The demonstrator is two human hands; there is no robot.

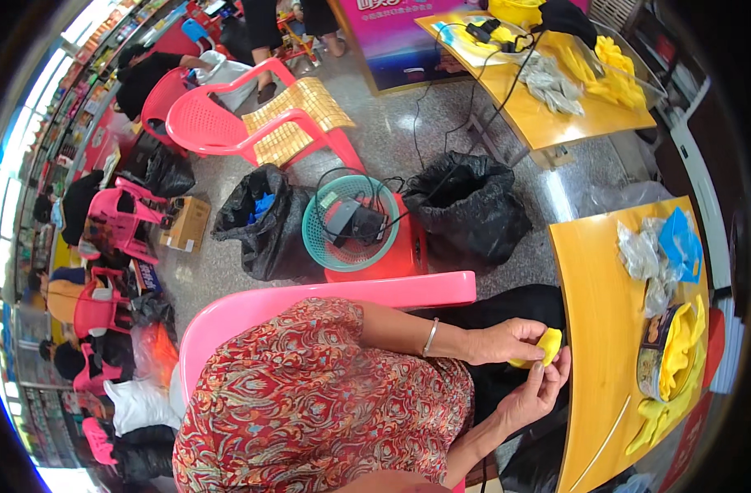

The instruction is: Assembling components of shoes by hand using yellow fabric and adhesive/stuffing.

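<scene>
A grey polished floor (392,131) reflects bright daylight from a row of windows (13,164) curving along the left rim. Pink plastic chairs (219,123) stand about, one carrying a woven bamboo seat mat (297,115), and more are stacked at the left (116,218). Two black rubbish bags (264,222) (470,209) flank a red stool (400,255) that bears a teal basket (351,222). A cardboard box (186,222) sits on the floor nearby. Two orange-topped surfaces stand at the right, one far (548,123), one near (593,329). A purple banner (400,41) stands at the back.

Two black bags (264,222) flank a teal basket (349,246) on a red stool (400,255).
</scene>
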